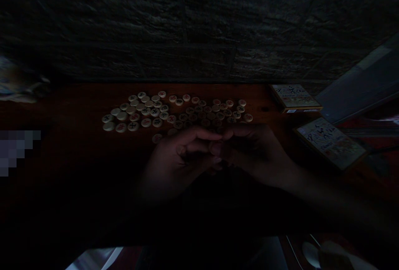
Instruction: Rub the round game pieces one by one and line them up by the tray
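**Position.** The left hand (174, 160) and right hand (257, 153) meet at the middle of the tabletop (77, 108), fingertips touching. Both hands are curled. The picture is too dark to show whether either one grips anything at the point where the fingers meet.

**Work items.** The pieces (183, 117) are round pale discs with red or black marks. They lie in a loose scatter just beyond the hands, and many of them touch one another. One stray piece (156, 138) lies nearer, just beside the left hand.

**Surroundings.** Two flat printed boxes stand at the right, well apart from the scatter: the far box (294, 96) and the near box (331, 142). A dark wall (199, 33) closes off the far edge.

**Handling notes (judgement).**
- Pinch a disc by its rim so that the marked face can be read.
- Take discs from the near edge of the scatter, as reaching across it risks pushing others out of place.
- Keep the wrists low and the hands close together.
- The light is poor, so check each mark with the disc held close.
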### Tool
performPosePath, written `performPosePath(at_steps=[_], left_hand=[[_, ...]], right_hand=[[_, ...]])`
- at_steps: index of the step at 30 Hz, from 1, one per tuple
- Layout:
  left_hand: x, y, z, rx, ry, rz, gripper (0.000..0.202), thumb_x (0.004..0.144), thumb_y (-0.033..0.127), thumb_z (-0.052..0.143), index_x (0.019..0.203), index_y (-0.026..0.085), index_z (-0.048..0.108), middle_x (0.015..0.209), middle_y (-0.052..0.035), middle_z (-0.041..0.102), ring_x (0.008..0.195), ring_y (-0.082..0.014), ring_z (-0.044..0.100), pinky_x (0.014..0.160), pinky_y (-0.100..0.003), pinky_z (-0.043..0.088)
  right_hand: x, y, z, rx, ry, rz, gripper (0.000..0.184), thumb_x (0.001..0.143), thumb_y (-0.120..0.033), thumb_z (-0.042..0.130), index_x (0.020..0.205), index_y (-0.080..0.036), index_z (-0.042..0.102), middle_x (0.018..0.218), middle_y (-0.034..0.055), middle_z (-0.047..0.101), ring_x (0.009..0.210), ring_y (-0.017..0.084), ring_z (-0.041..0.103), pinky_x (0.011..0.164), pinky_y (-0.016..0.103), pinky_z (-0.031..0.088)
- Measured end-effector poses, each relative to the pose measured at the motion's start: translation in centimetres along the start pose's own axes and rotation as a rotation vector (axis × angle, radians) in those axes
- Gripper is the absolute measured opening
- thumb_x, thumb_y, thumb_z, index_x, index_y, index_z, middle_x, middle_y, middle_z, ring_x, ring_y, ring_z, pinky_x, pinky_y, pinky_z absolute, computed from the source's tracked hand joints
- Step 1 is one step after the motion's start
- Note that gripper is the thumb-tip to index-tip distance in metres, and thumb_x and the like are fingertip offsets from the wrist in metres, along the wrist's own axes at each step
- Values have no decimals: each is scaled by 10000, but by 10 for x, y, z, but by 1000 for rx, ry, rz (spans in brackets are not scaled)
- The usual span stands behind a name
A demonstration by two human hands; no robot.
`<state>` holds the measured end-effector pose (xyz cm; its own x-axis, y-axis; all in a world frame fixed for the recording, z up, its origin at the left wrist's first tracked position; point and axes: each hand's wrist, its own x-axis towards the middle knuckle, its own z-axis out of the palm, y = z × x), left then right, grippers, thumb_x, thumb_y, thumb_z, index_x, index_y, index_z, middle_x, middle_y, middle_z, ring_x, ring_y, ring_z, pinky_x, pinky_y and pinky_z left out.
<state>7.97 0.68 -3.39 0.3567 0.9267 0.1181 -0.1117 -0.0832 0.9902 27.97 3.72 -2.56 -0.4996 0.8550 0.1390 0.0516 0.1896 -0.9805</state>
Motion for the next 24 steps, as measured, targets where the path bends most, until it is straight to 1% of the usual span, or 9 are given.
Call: performPosePath(at_steps=[2, 4, 7, 10, 14, 17, 19, 24], left_hand=[[1, 1, 1, -23, 2, -7, 195, 916, 159, 751, 1095, 203, 688, 913, -6, 828, 778, -152, 803, 705, -222, 663], [1, 1, 1, -28, -2, -3, 212, 910, 149, 756, 1105, 208, 694, 915, -1, 829, 769, -143, 802, 705, -210, 661], [0, 0, 0, 22, -1, 19, 225, 908, 161, 762, 1121, 207, 705, 918, -12, 830, 783, -154, 807, 712, -215, 659], [0, -1, -1, 69, -4, 30, 234, 908, 165, 765, 1129, 219, 711, 917, -5, 829, 793, -151, 807, 715, -205, 652], [0, -1, -1, 35, -15, 38, 229, 925, 148, 748, 1135, 230, 705, 906, 17, 825, 775, -120, 797, 721, -183, 644], [1, 1, -1, -8, -1, 49, 203, 927, 130, 742, 1110, 206, 695, 878, 17, 822, 743, -114, 788, 706, -185, 646], [2, 2, -1, -32, 6, 43, 219, 919, 131, 753, 1120, 189, 684, 885, 2, 824, 745, -128, 791, 703, -199, 655], [2, 4, -2, -91, 11, -3, 248, 942, 181, 743, 1179, 178, 669, 1027, -57, 825, 791, -169, 807, 715, -245, 682]], right_hand=[[0, 0, 1, 22, -6, 13, 182, 847, -291, 840, 813, -142, 741, 689, 3, 728, 605, 92, 653, 552, 176, 492], [1, -1, 2, 75, -10, 17, 191, 829, -301, 855, 820, -148, 742, 698, 6, 741, 610, 103, 676, 569, 189, 519], [1, 0, 4, 142, -7, 35, 214, 787, -301, 889, 814, -155, 735, 710, 14, 760, 634, 131, 717, 602, 216, 562], [1, -1, 5, 127, 4, 74, 233, 759, -298, 909, 790, -152, 729, 693, 17, 753, 628, 138, 717, 581, 216, 555], [1, -1, 4, 156, -26, 38, 203, 806, -293, 875, 809, -149, 732, 708, 9, 745, 647, 122, 709, 612, 210, 559], [1, -3, 4, 193, -43, 34, 172, 837, -271, 851, 830, -149, 730, 695, -6, 731, 628, 96, 685, 580, 180, 527], [2, -5, 4, 198, -37, 41, 168, 844, -275, 845, 840, -152, 731, 681, -12, 715, 599, 87, 660, 544, 174, 500], [3, -8, 3, 162, -23, 33, 186, 884, -314, 805, 841, -151, 728, 665, -22, 669, 564, 70, 600, 519, 174, 477]])
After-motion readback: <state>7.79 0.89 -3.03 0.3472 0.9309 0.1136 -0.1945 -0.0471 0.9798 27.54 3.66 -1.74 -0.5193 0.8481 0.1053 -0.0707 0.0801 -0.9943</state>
